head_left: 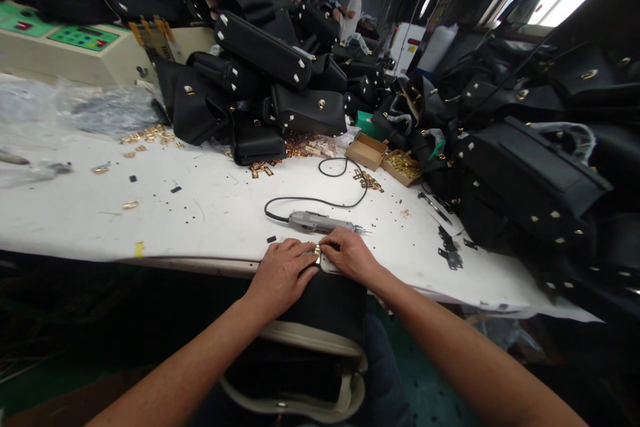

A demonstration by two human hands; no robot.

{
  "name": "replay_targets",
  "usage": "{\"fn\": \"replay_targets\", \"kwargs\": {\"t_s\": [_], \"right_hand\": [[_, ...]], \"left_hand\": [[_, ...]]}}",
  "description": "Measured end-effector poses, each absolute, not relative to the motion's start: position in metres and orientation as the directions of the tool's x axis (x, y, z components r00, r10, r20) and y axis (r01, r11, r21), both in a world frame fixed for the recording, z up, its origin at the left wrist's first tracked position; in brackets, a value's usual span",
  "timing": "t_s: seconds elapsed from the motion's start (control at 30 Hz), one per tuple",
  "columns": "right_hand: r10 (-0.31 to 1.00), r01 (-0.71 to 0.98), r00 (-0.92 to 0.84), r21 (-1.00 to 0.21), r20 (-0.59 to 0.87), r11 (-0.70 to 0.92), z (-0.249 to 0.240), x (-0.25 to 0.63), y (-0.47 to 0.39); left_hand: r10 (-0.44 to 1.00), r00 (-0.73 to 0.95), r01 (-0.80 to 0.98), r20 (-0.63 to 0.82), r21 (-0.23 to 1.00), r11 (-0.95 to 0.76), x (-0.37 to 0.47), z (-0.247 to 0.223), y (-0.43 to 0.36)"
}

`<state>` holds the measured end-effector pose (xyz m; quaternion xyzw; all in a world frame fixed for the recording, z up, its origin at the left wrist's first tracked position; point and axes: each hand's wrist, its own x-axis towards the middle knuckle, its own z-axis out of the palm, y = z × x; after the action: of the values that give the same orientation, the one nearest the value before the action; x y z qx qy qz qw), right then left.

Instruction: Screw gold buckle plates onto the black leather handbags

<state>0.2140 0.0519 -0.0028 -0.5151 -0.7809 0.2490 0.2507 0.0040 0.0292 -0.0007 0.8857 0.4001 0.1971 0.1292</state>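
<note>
A black bag (pixel 325 307) with a pale lining rests across my lap and the table edge, its mouth facing me. On its far end, between my hands, sits a small gold metal clasp (pixel 317 253). My left hand (pixel 283 273) grips the bag beside the clasp, thumb and forefinger close to the metal. With fingers pinched together, my right hand (pixel 347 253) touches the clasp from the other side; its fingertips are partly hidden. Just beyond both hands lies a grey electric screwdriver (pixel 323 221), its bit pointing right.
Black bags (pixel 263 47) are piled at the back, and more (pixel 530 173) on the right. Gold fittings (pixel 150 135) lie scattered on the white table (pixel 225 213). A cardboard box (pixel 401 167) holds small gold parts. The screwdriver's cord (pixel 320 200) loops behind it. Two people sit far back.
</note>
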Motion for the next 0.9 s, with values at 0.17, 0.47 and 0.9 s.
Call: {"fn": "replay_targets", "kwargs": {"t_s": [0.17, 0.47, 0.9], "right_hand": [[0.931, 0.681, -0.339, -0.648, 0.133, 0.341, -0.002, 0.214, 0.050], [0.936, 0.679, -0.330, -0.659, 0.120, 0.324, -0.004, 0.212, 0.053], [0.969, 0.771, -0.025, -0.611, 0.247, 0.176, 0.013, 0.273, 0.051]], "left_hand": [[0.741, 0.627, 0.657, 0.240, 0.348, -0.668, 0.004, 0.000, 0.029], [0.718, 0.671, 0.686, 0.184, 0.212, -0.696, 0.008, 0.011, 0.024], [0.631, 0.708, 0.643, 0.319, 0.081, -0.762, 0.004, -0.005, 0.037]]}}
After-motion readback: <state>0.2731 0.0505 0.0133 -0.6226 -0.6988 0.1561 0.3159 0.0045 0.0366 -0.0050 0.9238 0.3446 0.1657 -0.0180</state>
